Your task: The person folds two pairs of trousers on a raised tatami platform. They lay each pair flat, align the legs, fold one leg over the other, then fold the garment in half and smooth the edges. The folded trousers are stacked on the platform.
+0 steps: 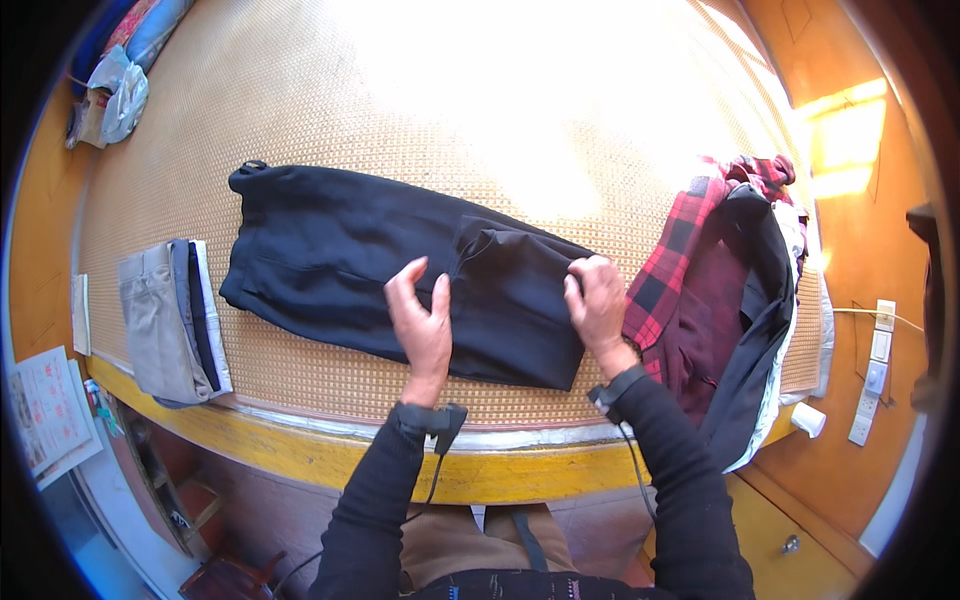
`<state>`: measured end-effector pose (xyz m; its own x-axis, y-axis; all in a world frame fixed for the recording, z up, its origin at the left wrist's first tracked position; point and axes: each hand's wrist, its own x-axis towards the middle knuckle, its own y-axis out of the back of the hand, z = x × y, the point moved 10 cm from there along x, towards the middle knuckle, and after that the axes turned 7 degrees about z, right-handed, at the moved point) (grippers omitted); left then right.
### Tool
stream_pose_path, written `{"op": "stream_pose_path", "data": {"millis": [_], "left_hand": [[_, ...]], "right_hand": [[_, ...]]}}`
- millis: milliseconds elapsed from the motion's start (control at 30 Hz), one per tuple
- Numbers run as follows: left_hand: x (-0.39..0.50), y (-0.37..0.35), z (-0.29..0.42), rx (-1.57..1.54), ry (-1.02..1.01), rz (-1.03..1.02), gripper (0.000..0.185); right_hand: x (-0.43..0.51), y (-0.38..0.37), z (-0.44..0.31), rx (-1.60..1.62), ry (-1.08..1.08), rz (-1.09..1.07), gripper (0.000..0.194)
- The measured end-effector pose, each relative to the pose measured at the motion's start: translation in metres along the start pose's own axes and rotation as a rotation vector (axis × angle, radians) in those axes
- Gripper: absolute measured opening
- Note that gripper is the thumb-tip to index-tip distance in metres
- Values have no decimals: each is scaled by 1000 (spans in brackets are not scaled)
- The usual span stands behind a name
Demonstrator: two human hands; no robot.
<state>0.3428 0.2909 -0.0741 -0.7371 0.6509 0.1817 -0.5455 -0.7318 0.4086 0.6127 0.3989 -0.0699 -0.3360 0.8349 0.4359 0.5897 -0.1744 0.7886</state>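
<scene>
Black trousers (330, 255) lie lengthwise on a woven mat (315, 382), with the waistband at the left. Their lower legs are doubled back, making a fold at the right end. Over the middle of the cloth is my left hand (421, 322), thumb and fingers apart with nothing between them. My right hand (602, 304) is at the folded right end, its fingers curled by the cloth's edge; whether they pinch the fabric is unclear. Both wrists carry dark straps with cables.
At the left, folded trousers (150, 322) lie stacked near the bed's yellow wooden edge (315, 465). A heap with a red-and-black checked garment (675, 255) and dark clothes lies at the right. Beyond are a white cup (808, 420), a power strip (872, 375) and a plastic bag (126, 97).
</scene>
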Motion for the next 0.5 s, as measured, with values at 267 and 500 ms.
{"op": "stream_pose_path", "data": {"millis": [267,500], "left_hand": [[54,-131,38,191,-596,-788,36],[76,-116,0,-9,-236,-616,20]], "right_hand": [[-64,-55,-18,-183,-65,-82,21],[-72,-64,-5,-229,-85,-41,24]]}}
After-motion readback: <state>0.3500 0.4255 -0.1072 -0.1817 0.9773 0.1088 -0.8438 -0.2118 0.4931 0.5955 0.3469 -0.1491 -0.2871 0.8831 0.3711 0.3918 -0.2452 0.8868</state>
